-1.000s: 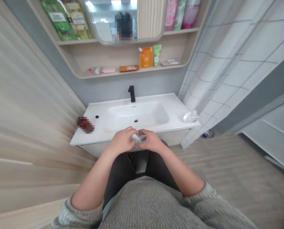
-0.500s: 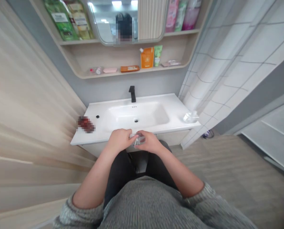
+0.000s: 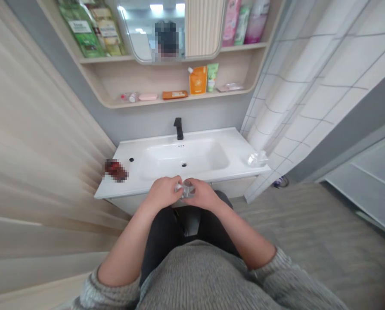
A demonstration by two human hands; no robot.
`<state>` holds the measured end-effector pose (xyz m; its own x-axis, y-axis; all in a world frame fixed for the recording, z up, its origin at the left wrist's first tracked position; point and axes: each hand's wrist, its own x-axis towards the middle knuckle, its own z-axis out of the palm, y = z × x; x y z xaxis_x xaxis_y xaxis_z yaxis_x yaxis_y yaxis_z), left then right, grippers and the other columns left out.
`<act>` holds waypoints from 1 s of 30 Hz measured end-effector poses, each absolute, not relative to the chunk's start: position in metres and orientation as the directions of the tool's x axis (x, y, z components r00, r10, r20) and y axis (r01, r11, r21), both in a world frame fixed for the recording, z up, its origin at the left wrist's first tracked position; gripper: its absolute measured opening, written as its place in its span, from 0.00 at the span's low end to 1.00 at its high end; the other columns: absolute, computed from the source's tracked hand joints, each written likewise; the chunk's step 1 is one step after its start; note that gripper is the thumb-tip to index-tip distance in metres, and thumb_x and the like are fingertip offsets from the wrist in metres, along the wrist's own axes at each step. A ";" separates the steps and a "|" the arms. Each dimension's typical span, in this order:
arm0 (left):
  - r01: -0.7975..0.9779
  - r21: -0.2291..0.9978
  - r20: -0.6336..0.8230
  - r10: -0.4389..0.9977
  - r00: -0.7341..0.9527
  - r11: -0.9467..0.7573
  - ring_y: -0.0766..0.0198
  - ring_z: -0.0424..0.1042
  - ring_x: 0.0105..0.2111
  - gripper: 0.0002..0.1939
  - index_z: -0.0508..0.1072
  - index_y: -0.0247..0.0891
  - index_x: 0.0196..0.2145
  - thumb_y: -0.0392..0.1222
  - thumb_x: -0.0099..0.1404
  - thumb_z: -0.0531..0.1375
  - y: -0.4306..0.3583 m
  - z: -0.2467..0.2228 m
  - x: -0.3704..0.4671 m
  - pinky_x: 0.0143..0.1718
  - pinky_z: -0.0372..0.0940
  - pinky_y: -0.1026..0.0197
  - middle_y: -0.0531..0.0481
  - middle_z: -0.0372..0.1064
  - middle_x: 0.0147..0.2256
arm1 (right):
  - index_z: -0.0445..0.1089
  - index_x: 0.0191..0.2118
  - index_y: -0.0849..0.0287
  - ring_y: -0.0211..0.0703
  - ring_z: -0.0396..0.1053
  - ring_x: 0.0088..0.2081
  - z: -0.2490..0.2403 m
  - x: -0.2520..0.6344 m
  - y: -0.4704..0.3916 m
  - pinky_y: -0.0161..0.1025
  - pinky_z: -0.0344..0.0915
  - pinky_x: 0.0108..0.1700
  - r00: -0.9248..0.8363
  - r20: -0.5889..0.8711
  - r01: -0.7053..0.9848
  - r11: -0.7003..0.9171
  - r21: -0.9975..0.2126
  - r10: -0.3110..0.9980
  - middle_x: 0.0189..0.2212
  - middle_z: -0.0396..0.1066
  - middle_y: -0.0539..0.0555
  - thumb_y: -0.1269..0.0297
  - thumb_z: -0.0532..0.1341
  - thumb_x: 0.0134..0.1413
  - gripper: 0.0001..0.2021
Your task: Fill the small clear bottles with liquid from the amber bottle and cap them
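A small clear, transparent container (image 3: 188, 190) is held in front of the white sink's front edge. My right hand (image 3: 200, 193) is wrapped round its right side. At its left end, my left hand (image 3: 166, 190) pinches a small whitish piece that looks like its cap or top. Both hands are close together, above my lap. Behind them lies the white sink (image 3: 212, 157) with a black faucet (image 3: 178, 129).
A blurred dark red object (image 3: 115, 170) lies on the counter's left end, and clear plastic items (image 3: 257, 159) stand at the right end. A shelf (image 3: 166, 101) above carries an orange pouch (image 3: 198, 80), tubes and small packets. Curtains hang on both sides.
My left hand's fingers have drawn slightly left, and more of the clear container shows between the hands. The whole view has shifted slightly.
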<state>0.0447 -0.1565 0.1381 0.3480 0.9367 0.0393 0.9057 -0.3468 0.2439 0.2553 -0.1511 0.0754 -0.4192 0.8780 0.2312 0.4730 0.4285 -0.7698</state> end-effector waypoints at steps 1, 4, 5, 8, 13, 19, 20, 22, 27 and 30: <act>0.908 0.241 0.048 0.938 0.342 -0.343 0.50 0.80 0.39 0.10 0.80 0.46 0.45 0.47 0.73 0.60 -0.156 0.137 0.046 0.40 0.65 0.56 0.45 0.82 0.37 | 0.77 0.56 0.54 0.51 0.79 0.44 0.076 0.255 -0.152 0.42 0.73 0.47 -0.423 0.234 0.485 0.437 -0.757 0.875 0.49 0.82 0.56 0.62 0.78 0.45 0.29; 0.892 0.279 0.067 0.933 0.352 -0.357 0.51 0.80 0.39 0.12 0.79 0.44 0.40 0.45 0.76 0.56 -0.156 0.138 0.047 0.40 0.65 0.56 0.43 0.82 0.37 | 0.77 0.55 0.53 0.50 0.79 0.42 0.077 0.256 -0.152 0.42 0.72 0.47 -0.434 0.240 0.513 0.457 -0.726 0.868 0.48 0.82 0.55 0.62 0.78 0.44 0.29; 0.881 0.303 0.074 0.930 0.359 -0.364 0.52 0.81 0.39 0.11 0.79 0.44 0.40 0.44 0.76 0.56 -0.156 0.140 0.046 0.41 0.65 0.56 0.43 0.82 0.37 | 0.77 0.55 0.53 0.50 0.79 0.42 0.077 0.256 -0.151 0.42 0.72 0.46 -0.428 0.242 0.522 0.457 -0.721 0.871 0.47 0.82 0.55 0.61 0.78 0.45 0.29; 0.852 0.371 0.099 0.928 0.358 -0.368 0.50 0.81 0.41 0.09 0.79 0.44 0.44 0.47 0.74 0.61 -0.153 0.144 0.041 0.43 0.67 0.56 0.43 0.83 0.40 | 0.77 0.55 0.53 0.50 0.79 0.41 0.071 0.259 -0.148 0.42 0.72 0.46 -0.395 0.245 0.540 0.440 -0.717 0.885 0.46 0.82 0.55 0.59 0.78 0.45 0.28; 0.785 0.525 0.139 0.943 0.302 -0.329 0.53 0.80 0.42 0.11 0.81 0.44 0.45 0.47 0.67 0.69 -0.144 0.147 0.030 0.46 0.70 0.55 0.46 0.83 0.43 | 0.75 0.58 0.53 0.51 0.80 0.45 0.055 0.264 -0.137 0.44 0.75 0.48 -0.326 0.245 0.528 0.391 -0.754 0.913 0.50 0.82 0.56 0.58 0.78 0.45 0.32; 0.623 0.693 0.220 0.929 0.299 -0.364 0.59 0.76 0.38 0.13 0.85 0.42 0.46 0.46 0.66 0.67 -0.133 0.144 0.030 0.45 0.71 0.55 0.45 0.81 0.45 | 0.75 0.57 0.53 0.50 0.80 0.47 0.036 0.277 -0.121 0.45 0.78 0.49 -0.229 0.227 0.472 0.312 -0.824 0.946 0.51 0.81 0.56 0.56 0.79 0.45 0.32; 0.595 0.713 0.228 0.925 0.304 -0.371 0.59 0.76 0.39 0.13 0.85 0.42 0.46 0.46 0.66 0.67 -0.130 0.143 0.030 0.45 0.71 0.56 0.45 0.80 0.46 | 0.75 0.57 0.53 0.50 0.80 0.47 0.033 0.281 -0.119 0.45 0.78 0.49 -0.214 0.222 0.463 0.299 -0.834 0.951 0.50 0.81 0.56 0.56 0.79 0.45 0.32; 0.542 0.757 0.256 0.929 0.267 -0.364 0.59 0.76 0.39 0.14 0.85 0.42 0.46 0.48 0.65 0.67 -0.123 0.139 0.031 0.44 0.72 0.56 0.44 0.80 0.46 | 0.75 0.56 0.54 0.50 0.80 0.46 0.031 0.294 -0.113 0.46 0.79 0.48 -0.170 0.215 0.443 0.269 -0.855 0.962 0.50 0.81 0.56 0.55 0.79 0.45 0.31; 0.389 0.906 0.188 0.982 -0.017 -0.167 0.59 0.77 0.34 0.25 0.82 0.39 0.50 0.56 0.61 0.71 -0.087 0.114 0.044 0.40 0.71 0.57 0.50 0.78 0.33 | 0.75 0.55 0.55 0.54 0.79 0.50 0.025 0.346 -0.098 0.50 0.81 0.48 0.012 0.208 0.331 0.193 -0.924 0.978 0.50 0.80 0.60 0.51 0.78 0.45 0.32; 0.264 0.959 0.087 0.994 0.064 -0.101 0.57 0.80 0.36 0.28 0.81 0.37 0.47 0.59 0.57 0.74 -0.051 0.091 0.076 0.43 0.72 0.55 0.47 0.80 0.33 | 0.74 0.55 0.55 0.55 0.79 0.50 0.018 0.384 -0.092 0.51 0.81 0.48 0.092 0.199 0.273 0.167 -0.947 0.976 0.51 0.79 0.61 0.49 0.79 0.43 0.34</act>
